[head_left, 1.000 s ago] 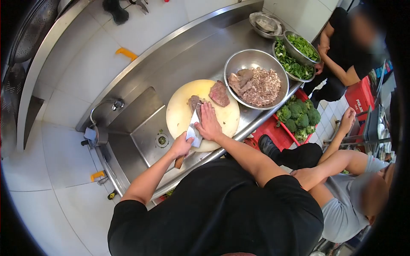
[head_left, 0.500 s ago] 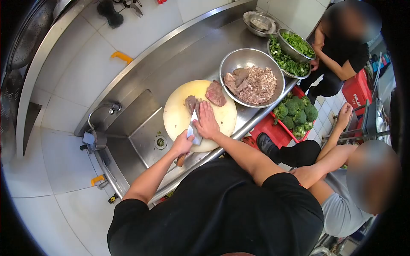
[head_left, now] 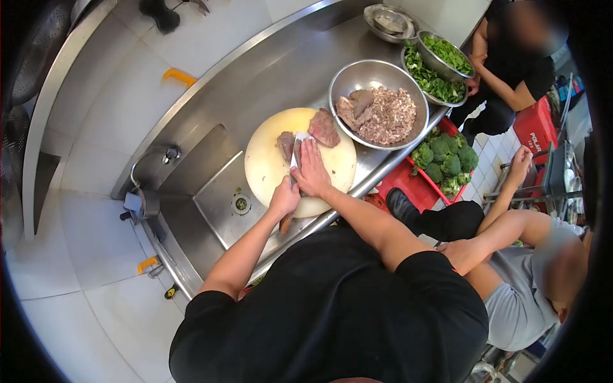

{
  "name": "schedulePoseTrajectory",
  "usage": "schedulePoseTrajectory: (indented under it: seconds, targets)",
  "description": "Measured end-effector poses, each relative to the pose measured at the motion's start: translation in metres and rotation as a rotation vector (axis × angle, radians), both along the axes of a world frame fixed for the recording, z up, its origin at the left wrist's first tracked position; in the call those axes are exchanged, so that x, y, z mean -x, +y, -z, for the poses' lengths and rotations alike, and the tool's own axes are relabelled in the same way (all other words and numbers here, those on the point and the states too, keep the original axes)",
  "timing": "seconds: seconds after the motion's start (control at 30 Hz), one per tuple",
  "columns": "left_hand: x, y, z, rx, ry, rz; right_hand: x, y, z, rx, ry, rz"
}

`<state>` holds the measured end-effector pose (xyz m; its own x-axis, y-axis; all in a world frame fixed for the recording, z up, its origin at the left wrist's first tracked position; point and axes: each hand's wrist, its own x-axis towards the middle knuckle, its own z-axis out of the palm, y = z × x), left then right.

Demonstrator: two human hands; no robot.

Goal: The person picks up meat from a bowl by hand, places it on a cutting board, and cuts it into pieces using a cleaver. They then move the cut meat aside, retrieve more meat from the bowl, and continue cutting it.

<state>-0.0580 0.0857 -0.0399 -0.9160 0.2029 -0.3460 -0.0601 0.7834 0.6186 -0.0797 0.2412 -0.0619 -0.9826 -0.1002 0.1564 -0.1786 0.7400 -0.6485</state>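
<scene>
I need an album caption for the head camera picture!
Knife in left hand, right hand flat beside it, meat on the round board.

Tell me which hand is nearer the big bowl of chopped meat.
Right. The right hand lies over the cutting board, between the bowl and the left hand; the left, gripping the knife, is farther from the bowl.

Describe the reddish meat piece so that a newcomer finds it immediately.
Find the round yellow cutting board on the steel counter. The reddish meat piece sits on it, nearest the large bowl. It looks redder than the greyish meat beside the knife.
</scene>
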Motion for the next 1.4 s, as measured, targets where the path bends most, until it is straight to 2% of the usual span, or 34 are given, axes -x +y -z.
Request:
schedulePoseTrajectory:
  seconds: [0.07, 0.13, 0.17, 0.27, 0.3, 0.47, 0.53, 0.67, 0.8, 0.9, 1.0, 1.03, 1.13, 1.17, 1.27, 1.37, 1.4]
  targets:
    - [-0.008, -0.001, -0.009, -0.039, -0.059, -0.032, 0.001, 0.000, 0.000, 0.008, -0.020, 0.003]
    - [-0.020, -0.004, -0.047, -0.102, -0.176, -0.042, -0.002, -0.003, 0.005, -0.004, -0.019, -0.009]
    - [-0.031, -0.017, -0.034, -0.072, -0.225, -0.022, -0.002, -0.002, 0.005, -0.007, -0.026, -0.019]
    - [-0.048, -0.029, -0.044, -0.053, -0.221, -0.001, 0.000, 0.001, -0.003, -0.023, -0.018, -0.015]
    - [-0.040, -0.029, -0.031, -0.050, -0.122, 0.032, 0.001, 0.000, -0.002, -0.030, -0.016, -0.006]
    - [-0.030, -0.016, -0.045, -0.160, -0.280, -0.059, 0.000, -0.002, 0.001, -0.032, -0.028, 0.007]
    - [-0.054, -0.031, -0.057, -0.178, -0.337, -0.044, 0.000, -0.002, -0.003, -0.025, -0.059, 0.004]
    - [-0.093, -0.085, -0.078, -0.058, -0.376, 0.044, 0.000, -0.003, -0.005, -0.019, -0.059, 0.024]
    - [-0.077, -0.139, -0.119, -0.024, -0.600, 0.057, -0.002, -0.002, -0.016, 0.005, -0.060, 0.016]
    - [-0.062, -0.156, -0.123, -0.122, -0.471, -0.092, -0.002, -0.005, -0.008, 0.067, -0.017, 0.044]
    - [-0.040, -0.146, -0.094, -0.253, -0.216, -0.335, -0.008, -0.014, 0.003, 0.123, 0.017, 0.111]
    - [-0.028, -0.141, -0.085, -0.243, -0.175, -0.347, -0.009, -0.017, 0.003, 0.173, 0.072, 0.157]
    - [-0.003, -0.114, -0.061, -0.183, -0.119, -0.376, -0.007, -0.015, -0.005, 0.442, 0.017, 0.228]
    - [0.003, -0.104, -0.057, -0.117, -0.137, -0.339, -0.008, -0.015, -0.012, 0.602, -0.020, 0.325]
    - [0.009, -0.089, -0.058, -0.096, -0.166, -0.394, 0.006, 0.007, -0.021, 0.998, -0.344, 0.513]
    - [0.009, -0.089, -0.046, -0.113, -0.128, -0.394, 0.030, 0.043, -0.016, 0.802, -0.229, 0.481]
    - [0.008, -0.091, -0.041, -0.103, -0.117, -0.385, 0.034, 0.046, -0.037, 0.897, -0.124, 0.376]
